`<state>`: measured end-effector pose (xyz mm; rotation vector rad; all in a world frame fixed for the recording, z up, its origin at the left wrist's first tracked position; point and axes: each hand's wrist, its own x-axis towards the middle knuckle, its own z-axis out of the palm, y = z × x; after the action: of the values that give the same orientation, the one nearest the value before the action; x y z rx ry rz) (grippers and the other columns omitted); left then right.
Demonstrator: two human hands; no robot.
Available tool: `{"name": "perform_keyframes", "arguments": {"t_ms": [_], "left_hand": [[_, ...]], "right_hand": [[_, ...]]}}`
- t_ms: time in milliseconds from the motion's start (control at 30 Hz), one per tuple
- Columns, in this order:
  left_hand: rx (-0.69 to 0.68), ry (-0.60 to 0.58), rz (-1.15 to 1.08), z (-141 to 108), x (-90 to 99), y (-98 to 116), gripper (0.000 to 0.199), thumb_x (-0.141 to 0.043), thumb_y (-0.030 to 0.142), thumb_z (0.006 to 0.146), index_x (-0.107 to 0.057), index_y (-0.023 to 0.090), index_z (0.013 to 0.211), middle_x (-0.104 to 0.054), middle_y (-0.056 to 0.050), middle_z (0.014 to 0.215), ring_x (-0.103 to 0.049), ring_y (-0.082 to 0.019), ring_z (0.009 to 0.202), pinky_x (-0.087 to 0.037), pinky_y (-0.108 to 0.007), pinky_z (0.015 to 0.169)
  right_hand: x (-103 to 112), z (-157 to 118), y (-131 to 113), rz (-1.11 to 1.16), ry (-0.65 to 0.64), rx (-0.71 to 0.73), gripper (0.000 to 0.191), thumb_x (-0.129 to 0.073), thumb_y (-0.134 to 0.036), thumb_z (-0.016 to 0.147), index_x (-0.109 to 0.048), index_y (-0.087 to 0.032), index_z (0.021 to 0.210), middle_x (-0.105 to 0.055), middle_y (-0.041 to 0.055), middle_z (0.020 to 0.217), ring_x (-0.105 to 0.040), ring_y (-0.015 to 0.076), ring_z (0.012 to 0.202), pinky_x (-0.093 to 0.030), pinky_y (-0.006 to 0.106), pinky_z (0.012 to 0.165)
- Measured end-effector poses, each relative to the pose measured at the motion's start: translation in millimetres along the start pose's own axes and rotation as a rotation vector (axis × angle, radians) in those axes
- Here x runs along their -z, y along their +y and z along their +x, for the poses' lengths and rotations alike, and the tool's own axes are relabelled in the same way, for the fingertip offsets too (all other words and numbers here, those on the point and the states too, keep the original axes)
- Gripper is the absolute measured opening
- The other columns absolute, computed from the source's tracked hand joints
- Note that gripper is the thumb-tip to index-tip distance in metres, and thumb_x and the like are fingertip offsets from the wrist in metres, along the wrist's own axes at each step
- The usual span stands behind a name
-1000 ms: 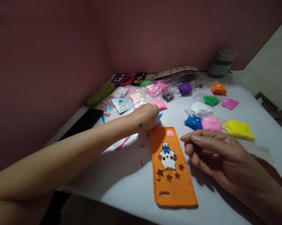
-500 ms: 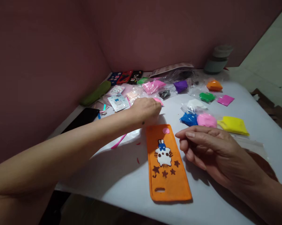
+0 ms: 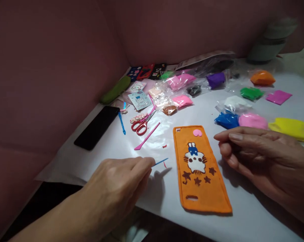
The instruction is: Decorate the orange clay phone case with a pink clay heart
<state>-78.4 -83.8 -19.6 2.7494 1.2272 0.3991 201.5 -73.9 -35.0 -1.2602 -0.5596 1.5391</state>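
An orange phone case (image 3: 204,201) lies flat on the white table, with an upside-down white cat face, a blue figure, brown stars and a pink heart (image 3: 197,133) on it. Left of the case, my left hand (image 3: 124,178) pinches a thin blue stick (image 3: 162,161), its tip pointing toward the case. Thin red scraps (image 3: 164,146) lie near the tip. My right hand (image 3: 252,154) hovers at the case's right edge, fingers loosely curved and apart, with nothing seen in them.
Red-handled scissors (image 3: 139,127), a pink modelling tool (image 3: 147,136), a blue tool (image 3: 122,123) and a black phone (image 3: 97,127) lie to the left. Bagged clay in several colours, including yellow (image 3: 290,128) and blue (image 3: 227,120), spreads behind. A blurred jar (image 3: 266,45) stands at the back right.
My left hand has drawn back from the clay packets toward me and now shows a thin blue stick. The view has shifted left, uncovering the scissors and phone. My right hand keeps its pose.
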Motion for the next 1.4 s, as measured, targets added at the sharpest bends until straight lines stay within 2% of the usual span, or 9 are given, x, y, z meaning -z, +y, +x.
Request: {"name": "perform_keyframes", "arguments": {"t_ms": [133,267,533,900,1200,1400], "left_hand": [[-0.047,-0.024,-0.068,0,-10.6,1,0.020,-0.042,0.013,0.094,-0.059,0.019,0.104,-0.065,-0.001,0.073,-0.060,-0.012,0.057,-0.044,-0.022,0.052],[-0.038,-0.050,-0.132,-2,-16.0,-2,0.022,-0.042,0.011,0.095,-0.053,0.019,0.112,-0.058,0.001,0.069,-0.054,-0.011,0.054,-0.037,-0.024,0.049],[-0.006,-0.098,-0.162,-6,-18.2,-4,0.028,-0.042,0.010,0.095,-0.050,0.021,0.119,-0.055,0.003,0.069,-0.050,-0.011,0.056,-0.034,-0.026,0.052],[0.000,-0.063,-0.208,-12,-21.2,-6,0.030,-0.043,0.009,0.095,-0.051,0.021,0.121,-0.059,0.000,0.073,-0.053,-0.012,0.058,-0.040,-0.024,0.053],[0.016,-0.088,-0.212,-8,-14.8,0,0.020,-0.040,0.010,0.094,-0.057,0.018,0.103,-0.053,0.002,0.066,-0.049,-0.011,0.053,-0.039,-0.022,0.050],[0.003,-0.092,-0.202,-11,-17.4,-3,0.024,-0.040,0.005,0.092,-0.056,0.017,0.105,-0.051,0.003,0.066,-0.047,-0.010,0.054,-0.038,-0.023,0.051]], "right_hand": [[1,3,1,0.007,0.021,-0.029,0.021,-0.086,-0.026,0.055,-0.076,-0.021,0.073,-0.070,0.0033,0.064,-0.062,0.0111,0.052,-0.053,0.012,0.046],[3,3,1,0.022,0.024,-0.049,0.020,-0.085,-0.026,0.058,-0.076,-0.021,0.075,-0.071,0.0029,0.065,-0.064,0.0108,0.054,-0.053,0.012,0.049],[3,5,3,-0.006,0.040,-0.060,0.017,-0.084,-0.027,0.059,-0.075,-0.020,0.072,-0.069,0.0030,0.061,-0.062,0.0105,0.050,-0.051,0.012,0.045],[3,8,5,-0.072,0.037,-0.031,0.017,-0.082,-0.030,0.061,-0.075,-0.019,0.071,-0.066,0.0031,0.059,-0.057,0.0106,0.048,-0.046,0.014,0.039],[3,7,5,-0.070,0.036,-0.036,0.018,-0.082,-0.029,0.060,-0.075,-0.019,0.073,-0.066,0.0030,0.058,-0.057,0.0106,0.048,-0.046,0.014,0.040],[3,9,5,-0.081,0.049,-0.020,0.021,-0.084,-0.030,0.058,-0.075,-0.018,0.073,-0.066,0.0045,0.058,-0.058,0.0119,0.046,-0.046,0.015,0.037]]}}
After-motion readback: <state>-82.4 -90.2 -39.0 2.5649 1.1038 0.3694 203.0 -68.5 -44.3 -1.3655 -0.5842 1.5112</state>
